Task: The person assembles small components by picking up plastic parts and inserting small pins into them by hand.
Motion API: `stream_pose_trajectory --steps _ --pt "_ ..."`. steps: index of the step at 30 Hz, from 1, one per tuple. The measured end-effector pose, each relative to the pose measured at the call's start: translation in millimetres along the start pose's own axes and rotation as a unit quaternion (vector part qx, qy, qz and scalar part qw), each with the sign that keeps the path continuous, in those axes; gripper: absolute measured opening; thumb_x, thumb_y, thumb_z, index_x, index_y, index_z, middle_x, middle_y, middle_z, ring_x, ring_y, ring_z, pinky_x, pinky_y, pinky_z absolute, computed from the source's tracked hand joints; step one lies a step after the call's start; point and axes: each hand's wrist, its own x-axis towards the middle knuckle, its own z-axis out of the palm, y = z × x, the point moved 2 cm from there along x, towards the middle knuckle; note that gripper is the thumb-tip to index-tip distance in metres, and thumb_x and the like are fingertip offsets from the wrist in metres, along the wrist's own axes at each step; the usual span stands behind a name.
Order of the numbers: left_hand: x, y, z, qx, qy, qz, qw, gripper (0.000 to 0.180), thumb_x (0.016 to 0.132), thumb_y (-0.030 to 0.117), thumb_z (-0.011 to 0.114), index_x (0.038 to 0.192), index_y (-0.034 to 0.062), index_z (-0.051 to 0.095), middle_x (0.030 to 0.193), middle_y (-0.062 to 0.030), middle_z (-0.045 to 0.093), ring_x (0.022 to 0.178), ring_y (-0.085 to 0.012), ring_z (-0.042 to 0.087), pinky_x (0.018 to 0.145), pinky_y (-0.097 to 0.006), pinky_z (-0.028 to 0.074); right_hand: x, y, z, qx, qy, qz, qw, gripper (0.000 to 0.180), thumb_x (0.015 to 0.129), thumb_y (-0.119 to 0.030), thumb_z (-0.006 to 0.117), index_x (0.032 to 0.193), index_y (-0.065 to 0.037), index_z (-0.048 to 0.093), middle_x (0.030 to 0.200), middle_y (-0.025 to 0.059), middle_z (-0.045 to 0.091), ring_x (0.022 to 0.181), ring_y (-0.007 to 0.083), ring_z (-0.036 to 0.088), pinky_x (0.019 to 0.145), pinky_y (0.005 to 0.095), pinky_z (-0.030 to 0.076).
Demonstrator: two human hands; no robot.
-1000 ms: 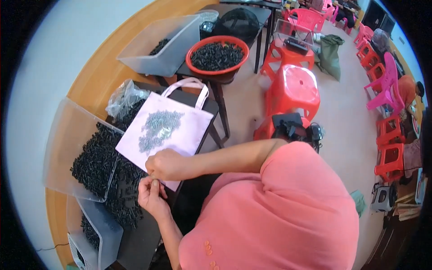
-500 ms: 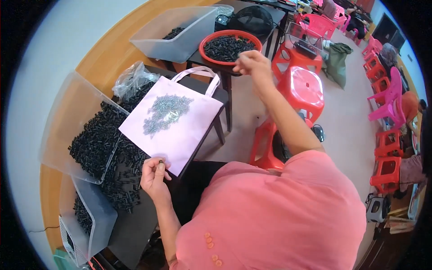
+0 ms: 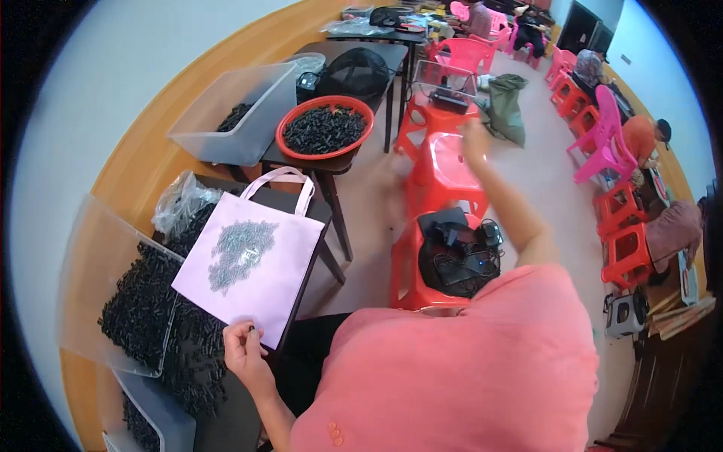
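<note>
My left hand (image 3: 242, 349) is at the near corner of a pale pink tote bag (image 3: 263, 282) that lies flat on a dark table, and it pinches a small black piece (image 3: 251, 329) between its fingertips. A heap of small grey parts (image 3: 237, 252) lies on the bag. My right hand (image 3: 474, 137) is stretched far out and blurred, in the air above a red plastic stool (image 3: 444, 169). I cannot make out its fingers or anything in it.
Clear bins of small black parts (image 3: 143, 309) stand to the left, with a crumpled plastic bag (image 3: 181, 205) behind. A red basin of black parts (image 3: 324, 128) and a clear tub (image 3: 237, 120) sit farther back. A nearer red stool (image 3: 410, 279) carries black devices and cables. People sit at the far right.
My right hand left my left hand at the bag's edge, reached to the red basin, and has swung right over the red stools. My left hand stays at the bag's corner.
</note>
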Motion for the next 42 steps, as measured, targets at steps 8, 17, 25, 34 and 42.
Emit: stream_pose_trajectory --steps 8,17,25,34,42 --pt "-1.6 8.6 -0.4 0.085 -0.005 0.054 0.995 0.012 0.085 -0.009 0.054 0.094 -0.0019 0.058 0.100 -0.0065 0.055 0.073 -0.0088 0.050 0.052 -0.019 0.040 -30.6 188.5 -234.2 -0.367 -0.081 0.395 0.838 0.034 0.091 -0.021 0.048 0.115 -0.004 0.067 0.125 0.0234 0.060 0.117 0.0391 0.058 0.089 0.0507 0.051" --pt "-2.1 9.1 -14.3 -0.058 0.102 -0.046 0.992 0.009 0.087 -0.007 0.057 0.092 -0.0010 0.062 0.071 -0.0009 0.054 0.054 -0.0044 0.044 0.047 -0.018 0.032 -24.0 66.6 -57.4 0.054 -0.160 -0.006 0.986 0.019 0.091 -0.012 0.050 0.097 0.001 0.062 0.088 0.0155 0.066 0.077 0.0274 0.064 0.070 0.0420 0.050" --pt "-24.4 9.4 -29.4 -0.173 0.197 -0.082 0.961 0.011 0.088 0.001 0.061 0.098 -0.0034 0.065 0.072 -0.0042 0.060 0.055 -0.0052 0.049 0.044 -0.018 0.033 -196.0 -382.6 -76.9 0.544 -0.546 -0.285 0.570 0.017 0.091 -0.011 0.060 0.103 -0.001 0.065 0.085 0.0020 0.064 0.071 0.0087 0.057 0.066 0.0240 0.047" --pt "-39.2 5.8 -46.9 -0.185 0.242 -0.101 0.947 0.015 0.091 0.003 0.060 0.103 -0.0058 0.063 0.081 -0.0069 0.062 0.059 -0.0081 0.054 0.044 -0.020 0.039 -298.4 -467.0 -94.3 0.620 -0.501 -0.371 0.476 0.011 0.088 -0.008 0.061 0.095 -0.001 0.064 0.074 0.0073 0.061 0.062 0.0138 0.058 0.058 0.0279 0.047" --pt "-31.6 1.7 -46.8 -0.134 0.224 -0.097 0.960 0.011 0.091 0.002 0.061 0.100 -0.0024 0.064 0.081 -0.0046 0.063 0.058 -0.0059 0.053 0.044 -0.018 0.039 -294.2 -463.7 -93.1 0.598 -0.536 -0.319 0.504 0.011 0.086 -0.007 0.062 0.095 -0.001 0.064 0.072 0.0077 0.062 0.059 0.0139 0.057 0.055 0.0277 0.046"
